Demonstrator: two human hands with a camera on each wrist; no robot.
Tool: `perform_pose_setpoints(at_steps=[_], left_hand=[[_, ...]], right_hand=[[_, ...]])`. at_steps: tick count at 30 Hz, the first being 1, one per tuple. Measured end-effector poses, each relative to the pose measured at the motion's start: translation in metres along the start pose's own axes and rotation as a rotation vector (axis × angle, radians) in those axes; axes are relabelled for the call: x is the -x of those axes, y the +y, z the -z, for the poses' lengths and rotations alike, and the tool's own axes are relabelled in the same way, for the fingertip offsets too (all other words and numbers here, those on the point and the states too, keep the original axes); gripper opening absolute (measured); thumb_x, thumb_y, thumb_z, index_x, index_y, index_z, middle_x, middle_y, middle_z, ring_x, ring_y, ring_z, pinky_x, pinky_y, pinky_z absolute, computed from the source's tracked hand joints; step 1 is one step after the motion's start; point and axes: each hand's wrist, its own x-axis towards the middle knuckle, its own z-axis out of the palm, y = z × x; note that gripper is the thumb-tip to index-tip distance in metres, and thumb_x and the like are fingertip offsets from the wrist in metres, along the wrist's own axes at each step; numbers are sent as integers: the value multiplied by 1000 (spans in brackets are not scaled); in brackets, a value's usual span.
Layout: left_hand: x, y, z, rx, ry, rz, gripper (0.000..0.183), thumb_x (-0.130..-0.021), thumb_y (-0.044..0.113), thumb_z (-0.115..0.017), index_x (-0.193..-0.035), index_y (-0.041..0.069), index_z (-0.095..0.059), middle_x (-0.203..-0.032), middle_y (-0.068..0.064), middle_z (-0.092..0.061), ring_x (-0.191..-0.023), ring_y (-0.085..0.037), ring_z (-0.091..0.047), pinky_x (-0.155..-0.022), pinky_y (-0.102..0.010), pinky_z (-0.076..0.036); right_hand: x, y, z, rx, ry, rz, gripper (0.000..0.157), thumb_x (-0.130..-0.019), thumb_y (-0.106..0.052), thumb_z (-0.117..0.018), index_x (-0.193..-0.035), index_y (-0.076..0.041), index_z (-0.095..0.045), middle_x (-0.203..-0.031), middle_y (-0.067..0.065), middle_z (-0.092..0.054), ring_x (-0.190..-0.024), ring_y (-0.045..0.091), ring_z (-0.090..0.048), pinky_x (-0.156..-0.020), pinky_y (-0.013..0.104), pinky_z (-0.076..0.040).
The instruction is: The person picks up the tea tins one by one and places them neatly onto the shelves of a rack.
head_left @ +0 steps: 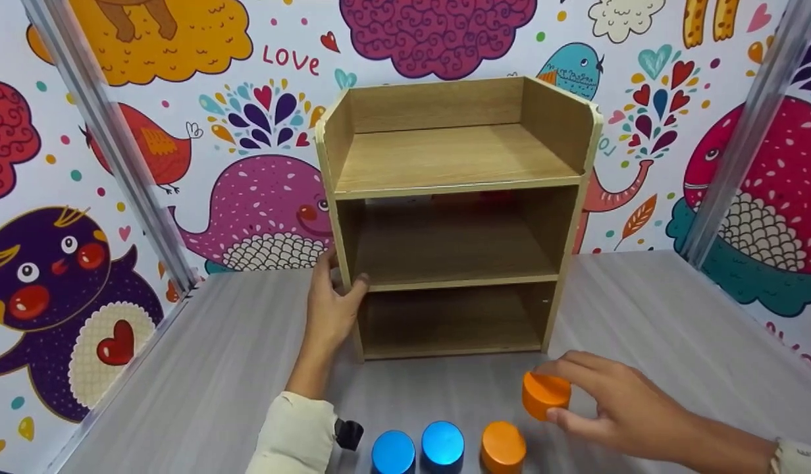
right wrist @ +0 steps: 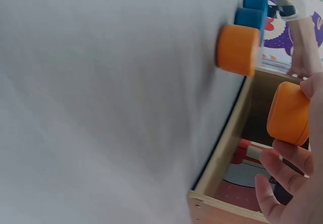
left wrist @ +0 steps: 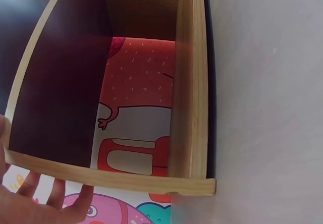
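A wooden shelf unit (head_left: 458, 284) with an open top tray and two compartments stands on the table. My left hand (head_left: 333, 306) grips its left side panel, the thumb at the front edge and the fingers round the outside. In the left wrist view, that hand's fingers (left wrist: 55, 196) lie against the panel's edge. My right hand (head_left: 616, 401) pinches an orange cylinder (head_left: 545, 396) between thumb and fingers, in front of the shelf's right side. In the right wrist view this orange cylinder (right wrist: 288, 114) is held off the table, tilted. A second orange cylinder (head_left: 503, 447) stands beside it on the table.
Two blue cylinders (head_left: 443, 446) stand in a row left of the standing orange one, near the front. The grey table (head_left: 247, 368) runs back to walls printed with cartoon animals. Metal posts (head_left: 116, 145) rise at the left and right corners. A black band sits at the left sleeve.
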Motion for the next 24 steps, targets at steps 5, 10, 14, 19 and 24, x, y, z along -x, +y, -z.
perform_pose_setpoints(at_steps=[5,10,14,19,24], left_hand=[[0,0,-2,5,21,-6,69,-94,19,-68,-155,17,-36,-145,-11,-48,-123,-33,-56,-98,-52,-51],[2,-1,-6,52,16,-17,69,-94,17,-67,-156,15,-34,-142,-12,-48,-118,-32,-55,-93,-47,-51],[2,-3,-7,74,-6,-18,70,-96,17,-65,-157,15,-32,-142,-12,-46,-115,-32,-55,-90,-45,-51],[0,-3,-5,93,2,-20,69,-96,15,-65,-157,15,-32,-141,-13,-47,-116,-32,-56,-92,-45,-52],[1,-4,-4,88,2,-19,68,-97,16,-64,-157,15,-32,-142,-14,-47,-116,-32,-56,-92,-45,-52]], right_hand=[[-7,-4,12,-34,1,-4,36,-92,-61,-66,-123,-44,-64,-110,-22,-65,-92,0,-61,-76,27,-60],[-11,-5,21,-26,22,24,36,-93,-59,-66,-125,-42,-63,-111,-21,-65,-93,1,-61,-74,20,-57],[-16,-7,30,-10,47,31,38,-93,-58,-66,-126,-41,-64,-111,-20,-65,-93,2,-61,-73,18,-55],[-24,-9,40,-45,81,51,37,-93,-53,-69,-126,-39,-64,-111,-18,-66,-92,5,-62,-62,19,-54],[-31,-9,51,-31,116,62,38,-92,-50,-72,-126,-35,-66,-112,-16,-67,-93,7,-62,-61,19,-54]])
